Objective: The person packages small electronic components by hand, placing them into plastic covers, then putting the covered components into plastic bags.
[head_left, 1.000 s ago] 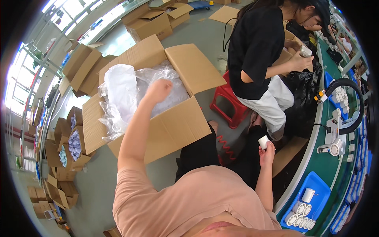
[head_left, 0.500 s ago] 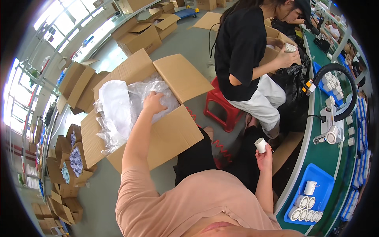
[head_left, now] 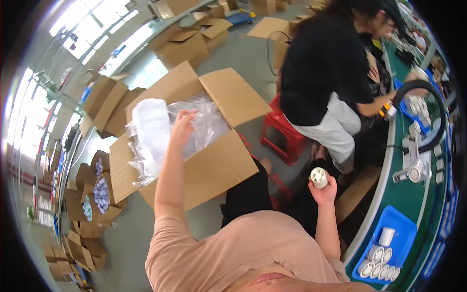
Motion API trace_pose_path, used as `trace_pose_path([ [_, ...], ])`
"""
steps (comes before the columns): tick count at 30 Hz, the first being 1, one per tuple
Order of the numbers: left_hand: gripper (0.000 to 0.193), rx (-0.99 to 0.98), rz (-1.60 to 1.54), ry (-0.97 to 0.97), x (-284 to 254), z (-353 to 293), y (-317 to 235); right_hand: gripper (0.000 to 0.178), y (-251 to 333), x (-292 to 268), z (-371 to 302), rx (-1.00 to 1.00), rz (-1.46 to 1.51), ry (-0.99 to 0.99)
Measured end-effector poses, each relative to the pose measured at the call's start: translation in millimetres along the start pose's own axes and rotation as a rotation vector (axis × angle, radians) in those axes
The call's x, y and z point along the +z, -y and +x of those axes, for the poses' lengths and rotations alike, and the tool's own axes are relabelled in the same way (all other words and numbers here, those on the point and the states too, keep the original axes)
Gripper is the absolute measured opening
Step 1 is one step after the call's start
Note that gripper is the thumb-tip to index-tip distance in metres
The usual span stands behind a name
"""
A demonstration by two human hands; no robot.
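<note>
Right hand (head_left: 325,193) grips white cylindrical part (head_left: 318,177), underside hidden.
Left hand (head_left: 182,129) blurred at crinkled clear film (head_left: 210,116) inside edges of cardboard carton (head_left: 214,169); can't tell if gripping.

A right hand (head_left: 325,193) holds a white cylinder (head_left: 319,178), a blue tray (head_left: 396,222) of similar parts (head_left: 387,237) to its right, while the left hand (head_left: 183,128) is at plastic (head_left: 210,114) inside a carton (head_left: 216,169), a co-worker (head_left: 318,68) beyond the right.

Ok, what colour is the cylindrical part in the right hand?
The cylindrical part is white, slightly creamy; it shows best in the head view.
</note>
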State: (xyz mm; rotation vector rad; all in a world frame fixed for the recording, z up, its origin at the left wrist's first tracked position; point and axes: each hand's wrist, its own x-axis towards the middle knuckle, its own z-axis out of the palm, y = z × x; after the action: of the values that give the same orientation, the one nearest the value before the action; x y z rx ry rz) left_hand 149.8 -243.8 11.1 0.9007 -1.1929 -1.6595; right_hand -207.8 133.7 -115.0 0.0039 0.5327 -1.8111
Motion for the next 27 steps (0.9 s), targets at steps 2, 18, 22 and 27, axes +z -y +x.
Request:
trace_pose_path([
  [2, 0.014, -0.065, -0.372, 0.066, -38, 13, 26, 0.036, -10, -7, -2, -0.018, 0.034, -0.007],
  [18, 0.062, -0.075, 0.207, -0.050, 12, 5, 16, 0.027, 5, -26, -14, -0.033, -0.043, -0.222],
  [22, 0.067, 0.061, 0.712, -0.242, 32, -10, -13, 0.025, 2, -21, -12, -0.002, -0.048, -0.182],
  [27, 0.063, 0.272, 0.680, -0.273, 23, -6, -29, 0.021, -1, -15, -10, -0.005, -0.052, -0.118],
])
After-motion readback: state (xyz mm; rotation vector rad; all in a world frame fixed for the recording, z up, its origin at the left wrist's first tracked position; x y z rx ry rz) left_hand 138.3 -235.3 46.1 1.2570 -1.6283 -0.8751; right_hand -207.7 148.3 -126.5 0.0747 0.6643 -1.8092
